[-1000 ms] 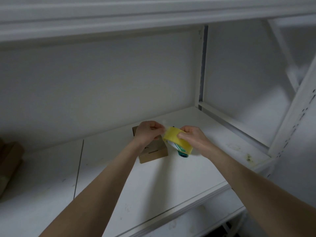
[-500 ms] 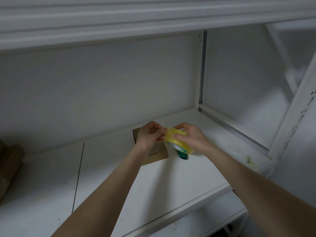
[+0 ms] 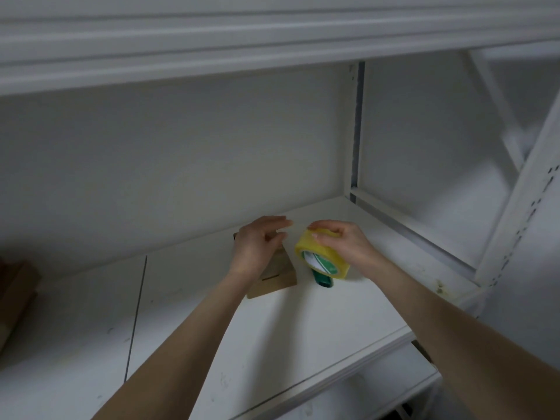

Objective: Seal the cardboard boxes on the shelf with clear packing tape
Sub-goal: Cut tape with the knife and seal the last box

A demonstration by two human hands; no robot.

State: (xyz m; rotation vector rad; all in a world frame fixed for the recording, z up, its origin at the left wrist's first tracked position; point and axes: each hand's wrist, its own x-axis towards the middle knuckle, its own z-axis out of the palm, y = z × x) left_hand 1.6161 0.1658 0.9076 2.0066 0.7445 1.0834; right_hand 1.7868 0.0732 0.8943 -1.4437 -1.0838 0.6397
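A small brown cardboard box (image 3: 277, 278) lies on the white shelf (image 3: 188, 322), half hidden under my left hand. My left hand (image 3: 259, 245) rests over the box's far end with its fingers spread and nothing in them. My right hand (image 3: 341, 242) grips a yellowish roll of tape (image 3: 318, 253) from above, just right of the box. The roll has a green and white core label. A dark green object (image 3: 322, 280) lies on the shelf under the roll.
More brown cardboard boxes (image 3: 13, 295) sit at the far left edge of the shelf. A white upright post (image 3: 353, 128) stands at the back right and a slanted frame post (image 3: 524, 204) at the right. Another shelf board (image 3: 212, 34) runs overhead.
My hands have come apart: the left one let go of the tape end and opened over the box. The right hand has moved the roll slightly right and down.
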